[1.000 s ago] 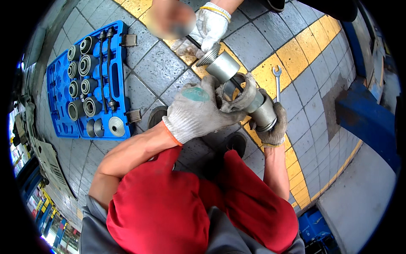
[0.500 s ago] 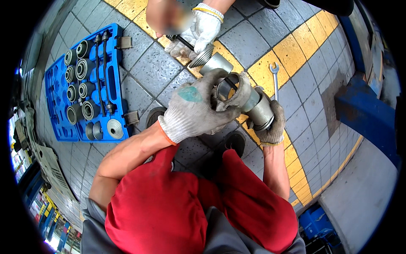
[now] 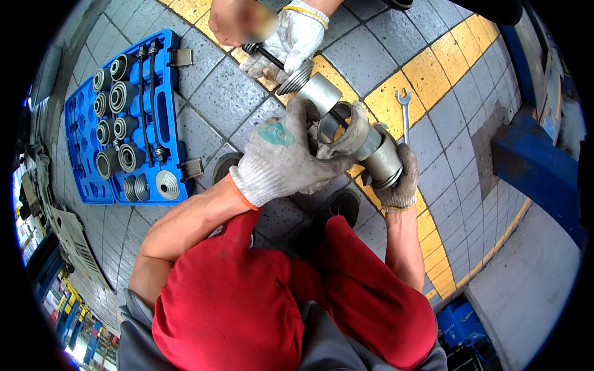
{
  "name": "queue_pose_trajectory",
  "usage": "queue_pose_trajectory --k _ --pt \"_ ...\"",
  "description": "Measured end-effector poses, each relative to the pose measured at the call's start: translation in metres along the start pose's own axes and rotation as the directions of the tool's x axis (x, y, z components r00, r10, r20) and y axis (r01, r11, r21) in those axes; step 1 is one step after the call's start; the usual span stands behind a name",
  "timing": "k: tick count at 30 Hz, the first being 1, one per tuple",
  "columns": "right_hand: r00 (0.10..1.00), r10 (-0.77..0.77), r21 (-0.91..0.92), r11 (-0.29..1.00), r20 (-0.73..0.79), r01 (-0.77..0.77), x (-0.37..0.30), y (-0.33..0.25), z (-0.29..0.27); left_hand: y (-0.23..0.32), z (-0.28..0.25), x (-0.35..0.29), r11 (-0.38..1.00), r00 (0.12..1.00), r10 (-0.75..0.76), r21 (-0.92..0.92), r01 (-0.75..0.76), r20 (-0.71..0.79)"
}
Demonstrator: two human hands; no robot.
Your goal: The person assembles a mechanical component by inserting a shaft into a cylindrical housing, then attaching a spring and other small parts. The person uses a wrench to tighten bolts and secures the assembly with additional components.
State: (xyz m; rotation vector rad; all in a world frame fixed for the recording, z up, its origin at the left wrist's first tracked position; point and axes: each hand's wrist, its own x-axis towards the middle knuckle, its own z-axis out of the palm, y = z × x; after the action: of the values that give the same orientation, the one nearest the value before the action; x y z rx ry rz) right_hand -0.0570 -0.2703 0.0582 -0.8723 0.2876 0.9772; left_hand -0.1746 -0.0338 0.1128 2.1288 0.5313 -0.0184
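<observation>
My left hand (image 3: 281, 151), in a grey knit glove with a green patch, has its fingers and thumb closed round a short metal ring (image 3: 325, 130). My right hand (image 3: 399, 179), also gloved, grips a silvery metal sleeve (image 3: 384, 164) just to the right. A dark threaded rod (image 3: 337, 115) runs slantwise through the ring toward the sleeve. Farther up the rod are a wide metal cylinder (image 3: 319, 94) and a stepped disc (image 3: 296, 78). A co-worker's white-gloved hand (image 3: 300, 40) is at the disc, and their other hand (image 3: 226, 21) is by the rod's upper end, partly blurred.
At left on the tiled floor lies an open blue tool case (image 3: 167, 123) holding several metal sleeves, discs and dark rods. A wrench (image 3: 404, 114) lies right of my hands, near the yellow floor stripe (image 3: 427, 77). A blue steel beam (image 3: 538, 164) stands at the right.
My left index finger has drawn back from the wide cylinder, showing more of it and of the rod. The co-worker's bare hand has shifted slightly. My right hand keeps its grip.
</observation>
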Motion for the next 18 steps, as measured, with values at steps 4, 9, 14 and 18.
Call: queue_pose_trajectory --k 4,9,14,18 --pt "1.0 -0.003 0.018 1.0 -0.017 0.003 -0.0001 0.0005 0.0002 0.0 -0.0003 -0.0002 1.0 1.0 0.009 -0.001 -0.009 -0.004" --pt "1.0 0.005 0.006 1.0 -0.003 -0.005 0.0004 0.0002 0.0003 0.0008 -0.0015 -0.0001 1.0 1.0 0.001 -0.016 -0.001 -0.001" --pt "1.0 0.01 0.018 1.0 -0.024 -0.01 0.0002 0.0005 0.0011 0.0032 -0.0029 0.0 1.0 1.0 0.023 0.006 -0.023 -0.016" --pt "0.999 0.005 0.009 1.0 -0.033 -0.005 0.0003 0.0011 0.0015 0.0041 -0.0033 -0.0003 1.0 1.0 0.003 -0.005 -0.003 -0.001"
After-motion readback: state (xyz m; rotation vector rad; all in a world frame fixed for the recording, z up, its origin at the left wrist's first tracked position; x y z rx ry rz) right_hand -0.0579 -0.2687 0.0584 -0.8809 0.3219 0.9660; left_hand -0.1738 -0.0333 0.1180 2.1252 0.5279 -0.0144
